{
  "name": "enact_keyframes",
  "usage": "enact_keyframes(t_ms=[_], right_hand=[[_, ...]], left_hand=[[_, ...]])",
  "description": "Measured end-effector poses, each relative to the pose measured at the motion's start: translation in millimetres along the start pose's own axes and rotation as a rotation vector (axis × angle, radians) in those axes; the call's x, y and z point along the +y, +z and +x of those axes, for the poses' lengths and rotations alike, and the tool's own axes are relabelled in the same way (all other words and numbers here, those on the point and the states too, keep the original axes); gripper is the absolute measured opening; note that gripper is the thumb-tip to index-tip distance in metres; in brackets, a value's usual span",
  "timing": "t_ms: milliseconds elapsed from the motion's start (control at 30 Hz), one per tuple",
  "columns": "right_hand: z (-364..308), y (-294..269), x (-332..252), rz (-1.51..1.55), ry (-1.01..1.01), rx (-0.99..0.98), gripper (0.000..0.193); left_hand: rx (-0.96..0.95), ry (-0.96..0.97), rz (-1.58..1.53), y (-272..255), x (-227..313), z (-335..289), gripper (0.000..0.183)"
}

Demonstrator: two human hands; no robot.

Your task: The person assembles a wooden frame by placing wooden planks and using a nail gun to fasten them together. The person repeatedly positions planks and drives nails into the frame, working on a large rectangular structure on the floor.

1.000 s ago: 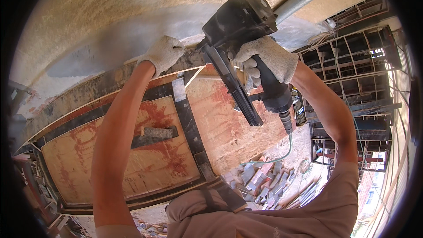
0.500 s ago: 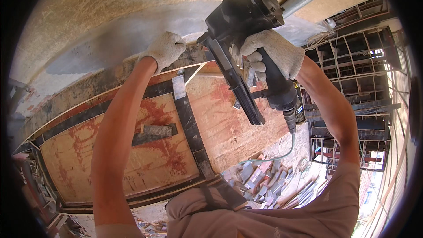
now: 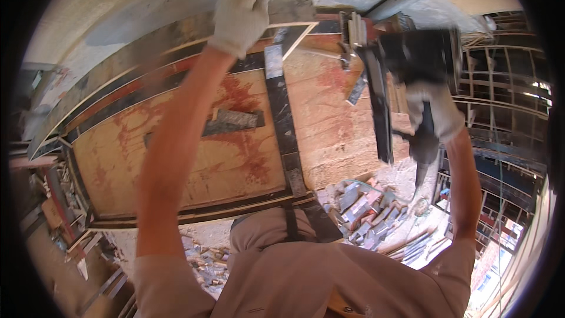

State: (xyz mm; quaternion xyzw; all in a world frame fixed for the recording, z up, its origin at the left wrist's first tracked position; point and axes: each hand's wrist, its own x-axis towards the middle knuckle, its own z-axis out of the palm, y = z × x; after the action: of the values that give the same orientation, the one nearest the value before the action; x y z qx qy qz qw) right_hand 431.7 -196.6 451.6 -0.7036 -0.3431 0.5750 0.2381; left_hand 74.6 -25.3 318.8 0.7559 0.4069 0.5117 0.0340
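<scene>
Head view: the gloved right hand (image 3: 447, 113) holds a motion-blurred black nail gun (image 3: 421, 53) by its handle, well right of the gloved left hand (image 3: 238, 20), which curls beside a weathered board (image 3: 292, 12), whether gripping I cannot tell.

A black nail gun (image 3: 421, 56) (blurred) is gripped in the right hand (image 3: 436, 111) — its long magazine (image 3: 379, 106) slanting down; a grey, stained plank (image 3: 294, 12) lies at the left hand (image 3: 241, 19).
</scene>
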Motion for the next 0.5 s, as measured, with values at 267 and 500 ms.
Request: enact_keyframes(t_ms=[267, 500], right_hand=[[-86, 33, 299, 0.181, 0.351, 0.213, 0.014], [-252, 145, 382, 0.38, 0.733, 0.359, 0.013]], left_hand=[[-0.784, -0.173, 0.415, -53, -31, -286, 0.05], [-1.192, -0.283, 0.505, -51, -66, -296, 0.046]])
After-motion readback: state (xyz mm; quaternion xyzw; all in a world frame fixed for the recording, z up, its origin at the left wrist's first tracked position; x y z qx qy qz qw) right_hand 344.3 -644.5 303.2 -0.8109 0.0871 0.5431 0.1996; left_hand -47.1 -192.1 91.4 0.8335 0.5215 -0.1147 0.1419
